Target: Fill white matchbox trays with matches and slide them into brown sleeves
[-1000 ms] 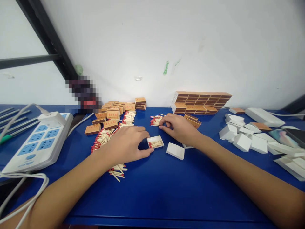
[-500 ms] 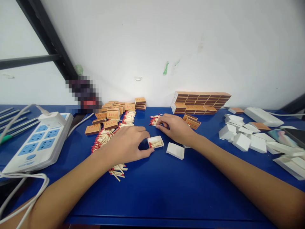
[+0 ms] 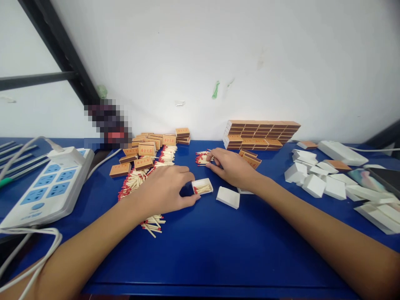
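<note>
My left hand [image 3: 168, 185] is closed lightly, thumb and fingertips at the left end of a small white matchbox tray [image 3: 208, 186] lying on the table. A thin layer of matches [image 3: 202, 189] lies inside the tray. My right hand [image 3: 229, 166] has its fingers curled at a small pile of red-tipped matches [image 3: 201, 158], pinching at the pile's right side; the fingertips are partly hidden. Just below that hand lies another white tray [image 3: 228, 197], with part of a further one [image 3: 245, 191] under the wrist. Loose matches [image 3: 134, 180] spread behind and beside my left hand.
Labelled matchboxes [image 3: 146, 150] lie heaped at the back left. A neat matchbox stack [image 3: 262, 130] stands against the wall, with a few loose boxes [image 3: 250, 158] before it. White trays [image 3: 314, 185] pile up at right. A power strip [image 3: 59, 183] with cables sits at left.
The view has shifted very slightly. My right fingers have moved a little at the small match pile; my left hand stays at the tray.
</note>
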A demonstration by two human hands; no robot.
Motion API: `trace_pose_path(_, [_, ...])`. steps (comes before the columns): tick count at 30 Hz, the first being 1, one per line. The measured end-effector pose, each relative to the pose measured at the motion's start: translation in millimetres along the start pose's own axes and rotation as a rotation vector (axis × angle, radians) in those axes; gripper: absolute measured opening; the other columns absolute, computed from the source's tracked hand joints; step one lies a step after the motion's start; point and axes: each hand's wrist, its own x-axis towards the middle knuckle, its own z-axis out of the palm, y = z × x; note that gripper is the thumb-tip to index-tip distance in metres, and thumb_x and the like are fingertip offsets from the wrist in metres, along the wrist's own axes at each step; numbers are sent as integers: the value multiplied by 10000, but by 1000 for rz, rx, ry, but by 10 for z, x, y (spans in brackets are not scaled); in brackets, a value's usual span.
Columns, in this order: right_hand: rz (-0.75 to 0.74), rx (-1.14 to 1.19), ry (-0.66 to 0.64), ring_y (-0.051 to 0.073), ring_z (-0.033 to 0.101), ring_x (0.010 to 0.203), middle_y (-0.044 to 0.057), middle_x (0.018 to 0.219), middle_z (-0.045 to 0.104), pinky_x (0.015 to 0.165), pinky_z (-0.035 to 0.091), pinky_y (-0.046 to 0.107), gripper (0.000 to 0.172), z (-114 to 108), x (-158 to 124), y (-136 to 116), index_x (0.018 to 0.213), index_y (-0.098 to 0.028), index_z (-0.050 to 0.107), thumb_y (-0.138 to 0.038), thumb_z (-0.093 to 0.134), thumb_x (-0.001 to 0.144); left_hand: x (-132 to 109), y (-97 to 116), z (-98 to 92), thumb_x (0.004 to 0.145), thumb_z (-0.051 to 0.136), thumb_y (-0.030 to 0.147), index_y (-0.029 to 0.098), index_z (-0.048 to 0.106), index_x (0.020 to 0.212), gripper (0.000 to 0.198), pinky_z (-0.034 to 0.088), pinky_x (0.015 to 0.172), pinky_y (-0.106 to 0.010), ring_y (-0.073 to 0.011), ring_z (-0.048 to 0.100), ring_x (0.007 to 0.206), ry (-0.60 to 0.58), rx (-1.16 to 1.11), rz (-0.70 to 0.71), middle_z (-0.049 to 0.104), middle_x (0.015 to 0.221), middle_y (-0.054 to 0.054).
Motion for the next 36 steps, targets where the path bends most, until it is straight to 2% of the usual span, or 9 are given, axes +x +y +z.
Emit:
trace_pose_path(6, [-13, 20, -8, 179, 540, 758, 40, 921, 615, 699, 384, 302, 74, -12, 4, -26, 941, -205, 608, -181, 602, 1010, 8, -2, 6, 931, 710, 446, 206, 774, 1034, 269, 450, 696, -350, -211, 672, 805, -1, -10, 9, 717, 906, -24])
trace_pose_path(13, [-3, 41, -13, 168, 520, 729, 28, 890, 604, 680, 364, 298, 96, -36, -37, -68, 914, -210, 600, -182, 600, 1005, 4, -14, 9, 939, 702, 456, 210, 769, 1029, 270, 416, 682, -340, -210, 664, 808, 1, -11, 9, 717, 903, -24])
trace_pose_path(25, [32, 30, -171, 185, 561, 783, 50, 923, 648, 692, 379, 303, 128, -152, -58, -41, 911, -202, 614, -209, 569, 1032, 5, -16, 18, 938, 702, 450, 208, 768, 1011, 262, 406, 677, -338, -205, 657, 797, 0, -6, 12, 711, 899, -22])
trace_pose_path(32, [11, 34, -125, 187, 547, 791, 51, 941, 631, 704, 383, 302, 75, -137, -53, -46, 975, -196, 624, -246, 608, 1029, 4, -16, 9, 937, 703, 460, 214, 776, 1041, 276, 412, 682, -339, -209, 662, 810, -14, -14, -2, 708, 908, -19])
trace_pose_path(36, [6, 41, -153, 190, 559, 801, 59, 943, 640, 715, 391, 301, 128, -116, -39, -4, 937, -195, 634, -230, 571, 1043, 12, -13, 18, 942, 698, 455, 214, 776, 1038, 271, 413, 678, -336, -205, 660, 798, -13, -12, 2, 704, 896, -18])
